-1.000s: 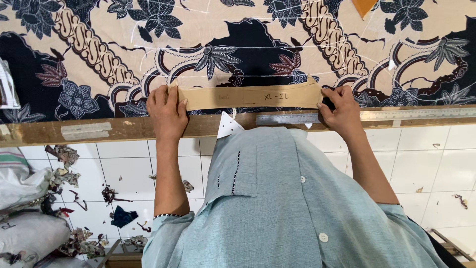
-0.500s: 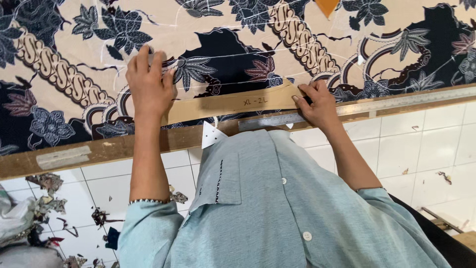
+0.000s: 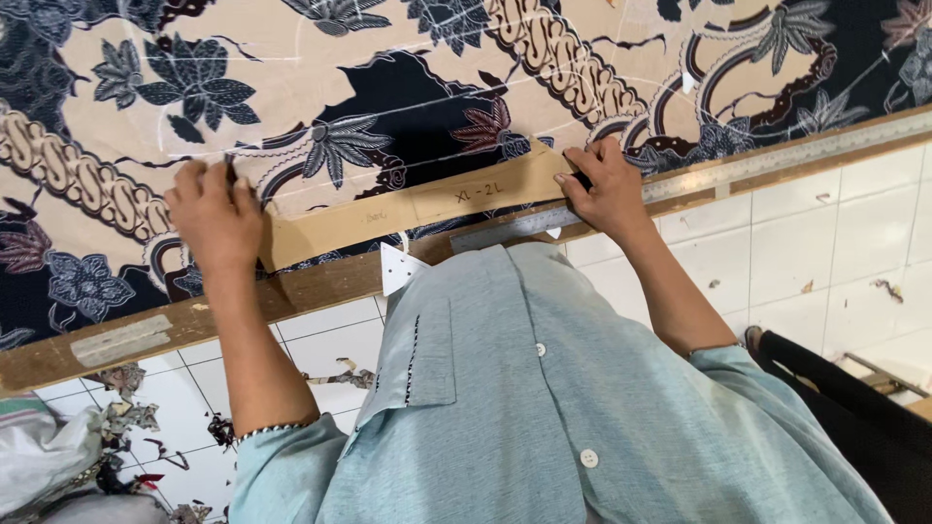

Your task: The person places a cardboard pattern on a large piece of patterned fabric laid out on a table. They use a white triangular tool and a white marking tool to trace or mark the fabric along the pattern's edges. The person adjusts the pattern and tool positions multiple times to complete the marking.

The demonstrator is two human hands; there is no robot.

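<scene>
Cardboard pattern strip [image 3: 427, 202] lies on the batik cloth [image 3: 320, 58] at the table's near edge, our right hand [image 3: 604, 184] pressing its end, left hand [image 3: 209, 212] pinching chalk at the other; uneven pressure could skew it.

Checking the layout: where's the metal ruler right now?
In the head view, the metal ruler lies along the wooden table edge at right, just below the right hand and the cardboard pattern strip.
</scene>
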